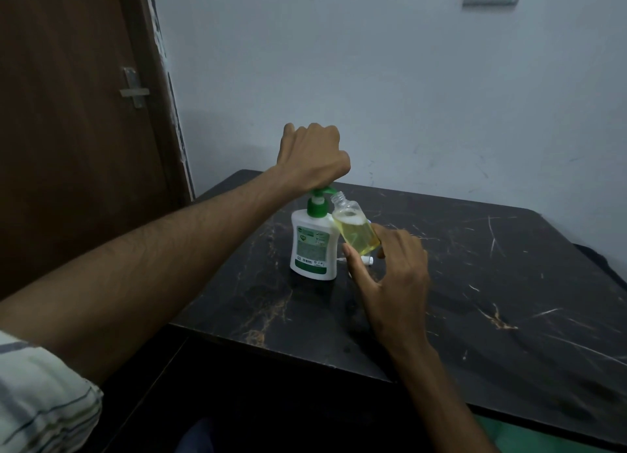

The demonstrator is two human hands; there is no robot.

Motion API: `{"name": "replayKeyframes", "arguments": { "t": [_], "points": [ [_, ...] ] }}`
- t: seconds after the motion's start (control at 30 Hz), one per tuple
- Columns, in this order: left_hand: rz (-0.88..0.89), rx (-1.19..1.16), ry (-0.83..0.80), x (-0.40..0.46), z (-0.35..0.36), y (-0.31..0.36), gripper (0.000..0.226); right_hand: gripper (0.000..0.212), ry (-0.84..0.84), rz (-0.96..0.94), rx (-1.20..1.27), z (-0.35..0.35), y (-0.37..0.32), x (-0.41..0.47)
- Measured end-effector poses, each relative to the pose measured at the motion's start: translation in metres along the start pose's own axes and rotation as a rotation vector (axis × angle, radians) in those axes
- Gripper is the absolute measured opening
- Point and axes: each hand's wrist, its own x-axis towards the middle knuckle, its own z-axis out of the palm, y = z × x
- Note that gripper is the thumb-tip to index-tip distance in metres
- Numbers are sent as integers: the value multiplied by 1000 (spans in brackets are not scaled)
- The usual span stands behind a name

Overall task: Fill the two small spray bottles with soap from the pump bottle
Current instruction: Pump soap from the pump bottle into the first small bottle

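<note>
Nearest the viewer, on a dark marble-patterned counter (475,300), a right hand (397,279) is seen pinching a small clear spray bottle (358,230) by its lower end between thumb and fingers. It is held tilted, raised off the counter, its open neck brought up under the green nozzle. Yellowish soap fills well over half of it. Just beyond, touching it, a white pump bottle (314,249) with a green label stands upright, and a left hand (312,157) is closed in a fist on its green pump head (320,198), pressing down. Behind the right hand a small white part, probably a spray cap (368,260), lies on the counter. A second spray bottle cannot be made out. Filling of one bottle appears well advanced; next, a few more presses seem needed, with the neck kept aligned so nothing spills.
</note>
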Motion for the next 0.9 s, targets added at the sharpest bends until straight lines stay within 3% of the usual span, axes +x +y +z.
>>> {"name": "replayKeyframes", "arguments": {
  "t": [0.9],
  "points": [
    [5, 27, 10, -2, -3, 0, 24, 51, 4, -6, 18, -2, -2, -1]
  ]
}}
